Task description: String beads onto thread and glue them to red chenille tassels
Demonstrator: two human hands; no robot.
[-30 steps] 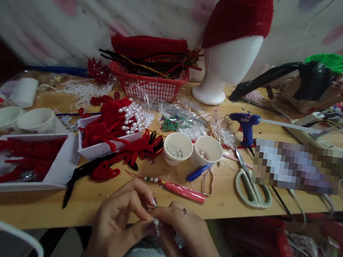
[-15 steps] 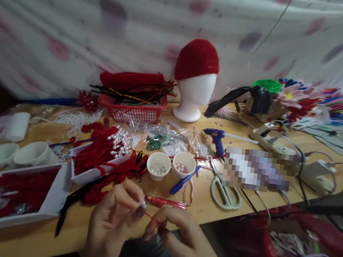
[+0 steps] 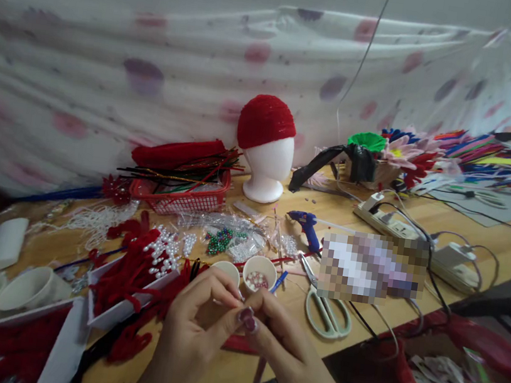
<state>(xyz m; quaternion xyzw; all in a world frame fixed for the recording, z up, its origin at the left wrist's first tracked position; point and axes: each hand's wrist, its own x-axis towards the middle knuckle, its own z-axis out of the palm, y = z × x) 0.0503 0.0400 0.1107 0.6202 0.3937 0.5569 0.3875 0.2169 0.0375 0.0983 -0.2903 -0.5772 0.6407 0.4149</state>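
— How are the hands placed?
— The left hand (image 3: 196, 326) and the right hand (image 3: 284, 344) are brought together above the near edge of the worktop (image 3: 338, 208), thumbs almost touching.

— And the fingers?
— On both hands they are curled, with thumb and forefinger pinched together. Whether anything is gripped between the tips cannot be told; they are too small and blurred.

— What is seen nearest to them?
— A red piece (image 3: 240, 344) is seen just below the fingertips, partly covered by the hands. Just beyond, the left cup (image 3: 227, 268) is half hidden by the left hand, while small beads (image 3: 256, 280) are held in the right cup (image 3: 261, 263). A blue pen (image 3: 279, 282) is seen beside that cup.

— And farther right?
— Scissors (image 3: 325, 306) are laid flat, with a blue glue gun (image 3: 307, 227) placed beyond.
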